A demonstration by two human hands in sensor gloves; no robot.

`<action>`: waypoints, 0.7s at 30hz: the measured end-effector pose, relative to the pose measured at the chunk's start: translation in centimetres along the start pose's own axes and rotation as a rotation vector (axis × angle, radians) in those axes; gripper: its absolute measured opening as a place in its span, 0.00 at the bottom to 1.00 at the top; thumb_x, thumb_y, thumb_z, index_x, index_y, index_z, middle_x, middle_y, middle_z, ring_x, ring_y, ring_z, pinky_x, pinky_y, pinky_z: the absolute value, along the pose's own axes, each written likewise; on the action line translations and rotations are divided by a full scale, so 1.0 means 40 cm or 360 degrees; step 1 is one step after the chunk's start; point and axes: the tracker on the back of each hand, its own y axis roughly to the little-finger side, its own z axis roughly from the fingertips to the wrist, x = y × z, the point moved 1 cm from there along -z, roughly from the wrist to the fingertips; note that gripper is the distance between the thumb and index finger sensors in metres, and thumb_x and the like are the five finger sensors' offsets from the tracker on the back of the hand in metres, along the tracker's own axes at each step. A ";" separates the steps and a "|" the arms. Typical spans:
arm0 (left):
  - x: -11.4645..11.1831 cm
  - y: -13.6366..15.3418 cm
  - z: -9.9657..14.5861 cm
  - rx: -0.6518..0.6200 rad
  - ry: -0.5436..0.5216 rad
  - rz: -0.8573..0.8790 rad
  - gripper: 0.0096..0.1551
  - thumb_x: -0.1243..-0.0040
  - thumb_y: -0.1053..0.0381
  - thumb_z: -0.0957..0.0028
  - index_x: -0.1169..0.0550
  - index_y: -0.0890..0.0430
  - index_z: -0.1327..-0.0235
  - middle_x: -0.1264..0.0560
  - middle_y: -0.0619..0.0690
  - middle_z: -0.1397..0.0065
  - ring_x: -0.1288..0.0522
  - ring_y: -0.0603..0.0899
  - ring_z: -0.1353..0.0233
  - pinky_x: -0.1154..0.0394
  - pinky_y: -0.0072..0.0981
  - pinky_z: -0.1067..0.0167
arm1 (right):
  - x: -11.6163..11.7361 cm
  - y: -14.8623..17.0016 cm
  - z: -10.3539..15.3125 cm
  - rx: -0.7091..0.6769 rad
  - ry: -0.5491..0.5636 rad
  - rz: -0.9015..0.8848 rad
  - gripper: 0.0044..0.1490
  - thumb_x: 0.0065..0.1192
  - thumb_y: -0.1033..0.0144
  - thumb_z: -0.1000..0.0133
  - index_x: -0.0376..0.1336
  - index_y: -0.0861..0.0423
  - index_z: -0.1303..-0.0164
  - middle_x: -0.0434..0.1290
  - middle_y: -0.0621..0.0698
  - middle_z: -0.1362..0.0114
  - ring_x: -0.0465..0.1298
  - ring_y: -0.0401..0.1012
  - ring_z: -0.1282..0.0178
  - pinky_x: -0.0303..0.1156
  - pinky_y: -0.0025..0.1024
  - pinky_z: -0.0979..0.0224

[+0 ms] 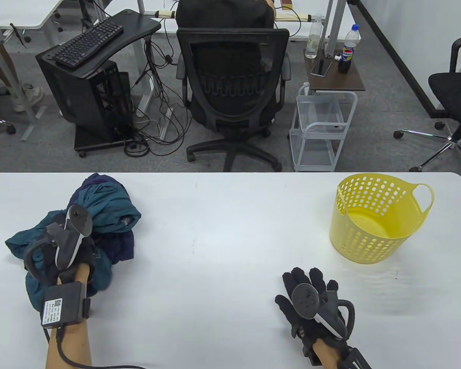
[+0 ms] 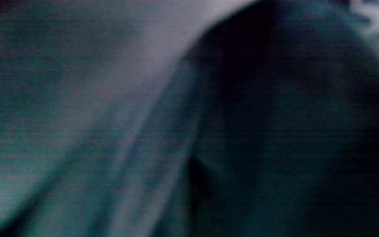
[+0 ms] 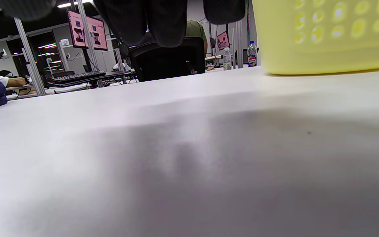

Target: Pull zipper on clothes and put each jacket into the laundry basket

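A crumpled pile of jackets lies at the table's left: a teal jacket [image 1: 108, 203] on top and a navy jacket [image 1: 117, 246] under it. My left hand [image 1: 85, 251] is pushed into the near side of this pile, its fingers hidden by cloth and the tracker. The left wrist view shows only blurred teal cloth [image 2: 77, 158] close up. My right hand [image 1: 306, 280] lies flat on the bare table with fingers spread, holding nothing, left of and nearer than the yellow laundry basket [image 1: 353, 238]. The basket [image 3: 327, 36] stands upright and looks empty.
White table [image 1: 215, 238] with a rounded far edge. Beyond it on the floor are a black office chair [image 1: 232, 77], a white wire trolley [image 1: 322, 130] and a computer stand with a keyboard [image 1: 86, 42].
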 end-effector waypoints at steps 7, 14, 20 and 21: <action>0.190 -0.067 0.101 -0.0213 -0.0186 0.0222 0.31 0.33 0.38 0.60 0.28 0.32 0.40 0.19 0.34 0.40 0.16 0.46 0.48 0.20 0.44 0.48 | -0.003 0.009 0.002 0.0020 -0.0003 -0.0033 0.44 0.48 0.32 0.48 0.55 0.39 0.21 0.57 0.43 0.11 0.49 0.58 0.12 0.44 0.74 0.24; 0.295 -0.189 0.239 -0.0497 -0.0192 0.0486 0.31 0.32 0.39 0.62 0.25 0.34 0.41 0.16 0.36 0.42 0.14 0.47 0.51 0.19 0.45 0.52 | -0.008 0.028 -0.001 0.0051 -0.0010 -0.0077 0.44 0.48 0.33 0.48 0.55 0.40 0.21 0.57 0.43 0.11 0.49 0.58 0.13 0.46 0.72 0.23; 0.213 -0.323 0.358 -0.0714 0.0178 0.0580 0.32 0.31 0.39 0.62 0.25 0.34 0.40 0.17 0.37 0.41 0.14 0.48 0.51 0.19 0.45 0.53 | -0.012 0.046 -0.003 0.0095 -0.0001 -0.0104 0.42 0.48 0.35 0.47 0.55 0.39 0.21 0.56 0.42 0.11 0.49 0.59 0.13 0.46 0.71 0.23; 0.174 -0.349 0.383 -0.0749 0.0298 0.0572 0.32 0.31 0.39 0.62 0.25 0.34 0.40 0.17 0.37 0.41 0.14 0.48 0.50 0.19 0.46 0.52 | -0.012 0.051 -0.004 0.0107 0.0001 -0.0108 0.41 0.47 0.36 0.46 0.55 0.39 0.21 0.57 0.42 0.11 0.49 0.59 0.13 0.46 0.71 0.23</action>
